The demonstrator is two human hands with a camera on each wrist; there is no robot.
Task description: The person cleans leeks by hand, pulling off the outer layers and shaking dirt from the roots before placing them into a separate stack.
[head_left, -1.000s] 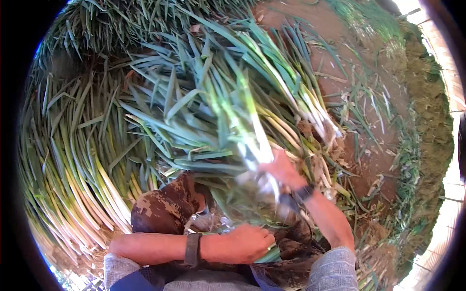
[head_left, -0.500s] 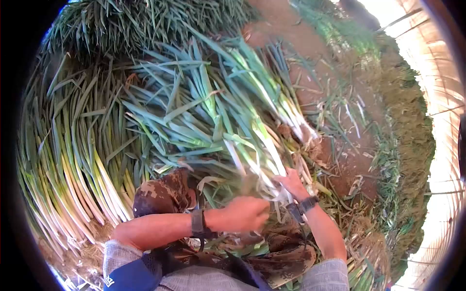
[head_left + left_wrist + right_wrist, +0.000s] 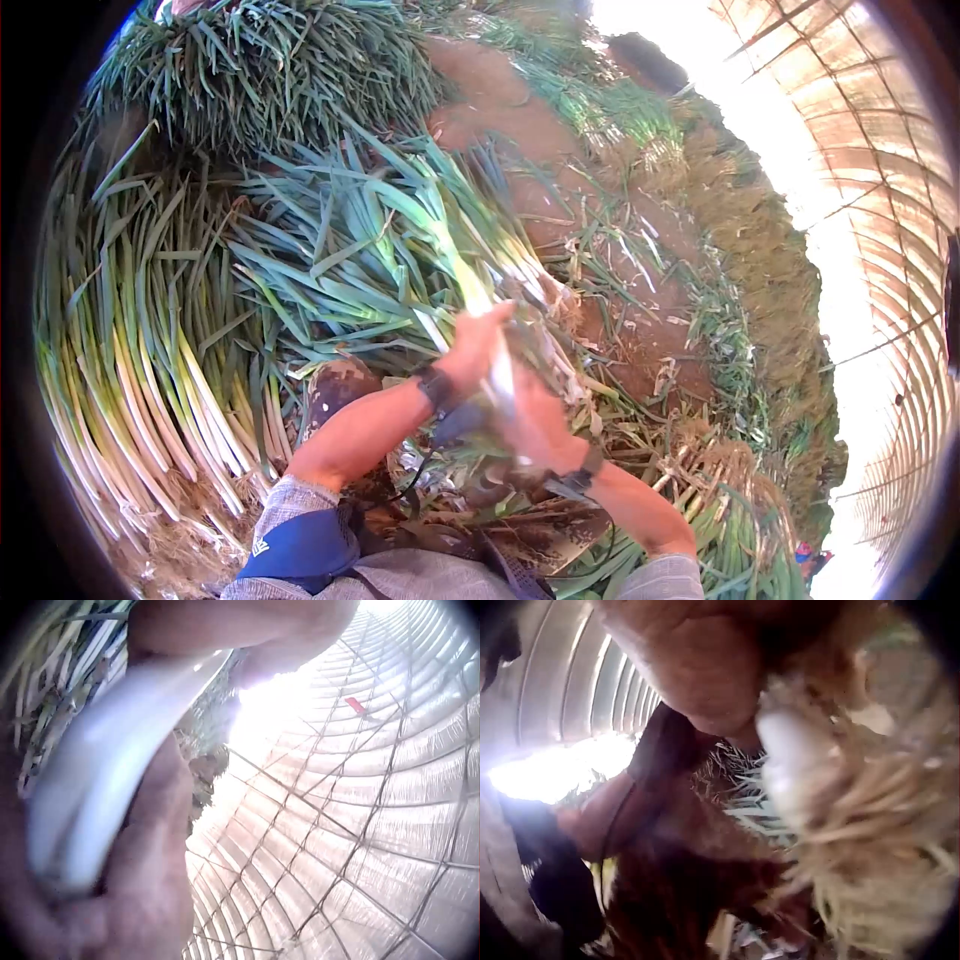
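In the head view, the left hand point(image 3: 474, 352) grips a long green onion point(image 3: 467, 280) around its pale stalk, the green leaves fanning out beyond it. Lower down, the blurred right hand point(image 3: 536, 425) closes round the white root end of the same onion. The left wrist view has the white stalk point(image 3: 112, 761) lying between the curled fingers and thumb of the left hand point(image 3: 154, 847). Close to the right wrist camera, the right hand point(image 3: 697, 667) is against a white stalk end point(image 3: 784, 754) with stringy tan roots point(image 3: 885, 814); its fingertips are partly hidden.
Loose green onions point(image 3: 330, 250) lie ahead, beside a long row of onions point(image 3: 130, 340) at the left. A tall leafy heap point(image 3: 280, 80) stands behind. Leaf scraps lie on brown soil point(image 3: 630, 345) at the right; more onions point(image 3: 745, 540) are near the right elbow.
The left hand has risen from the lap and taken hold of the stalk. The right hand has come down and inward, beside the left. The head view has swung right, showing more ribbed roof.
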